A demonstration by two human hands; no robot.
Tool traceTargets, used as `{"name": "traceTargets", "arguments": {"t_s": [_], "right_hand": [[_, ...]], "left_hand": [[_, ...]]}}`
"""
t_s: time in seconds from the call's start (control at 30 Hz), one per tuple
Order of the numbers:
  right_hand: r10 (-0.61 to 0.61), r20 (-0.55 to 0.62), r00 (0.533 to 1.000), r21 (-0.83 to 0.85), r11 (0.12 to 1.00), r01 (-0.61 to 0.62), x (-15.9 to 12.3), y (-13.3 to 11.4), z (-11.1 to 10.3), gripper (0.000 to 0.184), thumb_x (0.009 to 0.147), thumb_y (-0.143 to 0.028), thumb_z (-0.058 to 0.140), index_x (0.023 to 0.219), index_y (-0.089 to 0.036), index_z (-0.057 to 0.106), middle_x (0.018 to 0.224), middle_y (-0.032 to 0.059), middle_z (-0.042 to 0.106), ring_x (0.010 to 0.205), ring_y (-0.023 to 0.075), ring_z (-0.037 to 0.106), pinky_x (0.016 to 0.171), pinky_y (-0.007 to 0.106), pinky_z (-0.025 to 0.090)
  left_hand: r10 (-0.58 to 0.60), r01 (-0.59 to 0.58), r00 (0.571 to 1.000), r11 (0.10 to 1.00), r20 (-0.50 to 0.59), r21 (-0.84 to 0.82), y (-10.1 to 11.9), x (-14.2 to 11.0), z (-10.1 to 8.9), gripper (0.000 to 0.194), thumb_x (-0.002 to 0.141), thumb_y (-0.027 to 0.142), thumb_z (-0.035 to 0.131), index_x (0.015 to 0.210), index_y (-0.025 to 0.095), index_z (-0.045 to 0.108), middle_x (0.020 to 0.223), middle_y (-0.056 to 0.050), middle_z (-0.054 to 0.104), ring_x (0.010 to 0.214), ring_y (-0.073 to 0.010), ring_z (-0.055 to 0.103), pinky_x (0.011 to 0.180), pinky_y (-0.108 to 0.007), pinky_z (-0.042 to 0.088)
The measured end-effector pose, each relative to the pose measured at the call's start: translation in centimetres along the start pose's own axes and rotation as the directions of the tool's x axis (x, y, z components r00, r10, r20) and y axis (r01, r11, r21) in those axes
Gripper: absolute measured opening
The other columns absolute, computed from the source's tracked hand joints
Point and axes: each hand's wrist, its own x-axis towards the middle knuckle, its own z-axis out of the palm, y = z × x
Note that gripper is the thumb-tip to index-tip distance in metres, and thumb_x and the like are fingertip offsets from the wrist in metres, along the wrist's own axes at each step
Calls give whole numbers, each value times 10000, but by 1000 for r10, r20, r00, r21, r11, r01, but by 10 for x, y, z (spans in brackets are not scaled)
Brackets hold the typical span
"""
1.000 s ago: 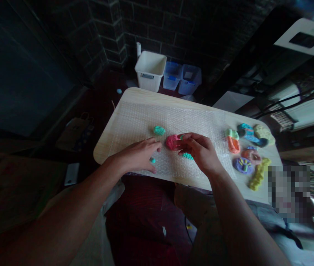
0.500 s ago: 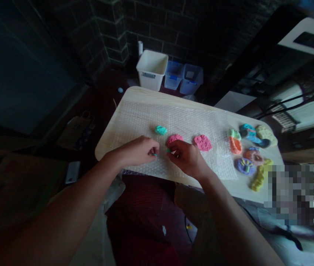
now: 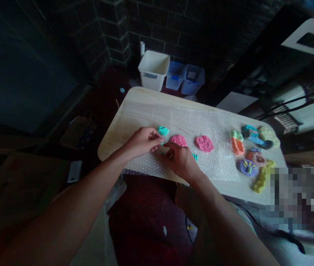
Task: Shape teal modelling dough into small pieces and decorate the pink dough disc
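My left hand (image 3: 147,140) is pinched around a tiny bit of green clay (image 3: 162,143), above the bubble wrap. My right hand (image 3: 179,160) is close on its right, fingers curled and partly smeared; what lies in them I cannot make out. Just beyond my fingertips sits a teal lump of clay (image 3: 162,130). A pink clay piece (image 3: 178,140) lies behind my right hand, partly covered by it. Another flat pink clay piece (image 3: 204,143) rests farther right. Small teal bits (image 3: 195,157) show beside my right hand's knuckles.
Bubble wrap (image 3: 142,114) covers much of the wooden table (image 3: 157,94). At the right end are several coloured clay shapes, among them a purple disc (image 3: 247,167), a yellow strip (image 3: 260,181) and an orange-green piece (image 3: 237,144). A white bin (image 3: 152,75) stands beyond the far edge.
My hands have come together and my left hand has moved slightly up and right. My right hand has shifted down, uncovering more of the pink piece and the teal bits. The view moved slightly.
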Motion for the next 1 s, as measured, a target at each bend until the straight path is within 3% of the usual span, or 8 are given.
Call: {"name": "traceTargets", "arguments": {"t_s": [0.2, 0.3, 0.4, 0.5, 0.63, 0.8, 0.93, 1.0], "right_hand": [[-117, -138, 983, -7, 993, 117, 1, -4, -2, 118, 976, -302, 692, 983, -193, 736, 792, 55, 755, 646, 174, 674, 615, 305, 484], [-125, -240, 963, -26, 992, 122, 1, -6, -8, 201, 1021, -358, 636, 972, -191, 737, 794, 62, 739, 638, 175, 645, 605, 312, 454], [5, -267, 964, 69, 997, 14, -3, -7, -17, 411, 1067, -486, 541, 853, -186, 724, 683, 51, 699, 561, 166, 605, 563, 308, 417], [150, -249, 957, 197, 975, -102, -5, -5, -23, 597, 1077, -579, 460, 680, -196, 689, 572, 48, 653, 505, 165, 581, 543, 306, 412], [147, -269, 952, 266, 961, -73, -3, 2, -24, 440, 1053, -460, 503, 855, -176, 775, 693, 59, 714, 598, 179, 625, 551, 294, 429], [138, -248, 959, 353, 935, -43, -1, 10, -22, 273, 968, -297, 593, 1129, -164, 769, 744, 38, 734, 633, 169, 658, 586, 293, 507], [138, -148, 979, 563, 826, -31, -2, 8, -24, 319, 942, -476, 730, 1048, -176, 703, 850, 77, 789, 629, 169, 724, 558, 292, 578], [180, -119, 977, 591, 803, -76, -4, 3, -26, 422, 958, -605, 698, 910, -186, 678, 710, 63, 757, 518, 157, 685, 460, 271, 528]], "left_hand": [[-13, 10, 996, 999, 83, 41, 1, -1, 6, 150, 937, 282, 703, 868, 180, 618, 706, -26, 700, 617, -152, 660, 564, -269, 452], [66, -65, 998, 982, -3, 177, 3, -1, 1, 273, 965, 437, 669, 886, 176, 658, 776, -53, 729, 690, -173, 677, 604, -289, 462], [189, -127, 977, 895, -104, 427, 7, -6, -3, 292, 980, 446, 634, 872, 179, 678, 808, -55, 721, 762, -194, 681, 677, -320, 477], [230, -236, 969, 758, 90, 608, 9, -17, -1, 241, 866, 360, 782, 1007, 184, 696, 955, -62, 728, 883, -227, 692, 761, -341, 497], [137, -349, 929, 628, 343, 695, 4, -27, 6, 361, 766, 196, 857, 1092, 189, 701, 1167, -100, 692, 1025, -258, 690, 869, -348, 518], [131, -371, 911, 674, 390, 639, 1, -25, 5, 215, 804, 18, 672, 918, 194, 719, 948, -50, 744, 915, -213, 704, 839, -319, 507], [193, -341, 932, 750, 307, 566, 1, -20, 3, 137, 883, 125, 635, 930, 202, 737, 873, -29, 768, 800, -188, 709, 753, -309, 506], [241, -329, 943, 770, 228, 546, 2, -16, 2, 153, 912, 157, 613, 986, 195, 741, 936, -42, 784, 826, -187, 724, 768, -310, 520]]}}
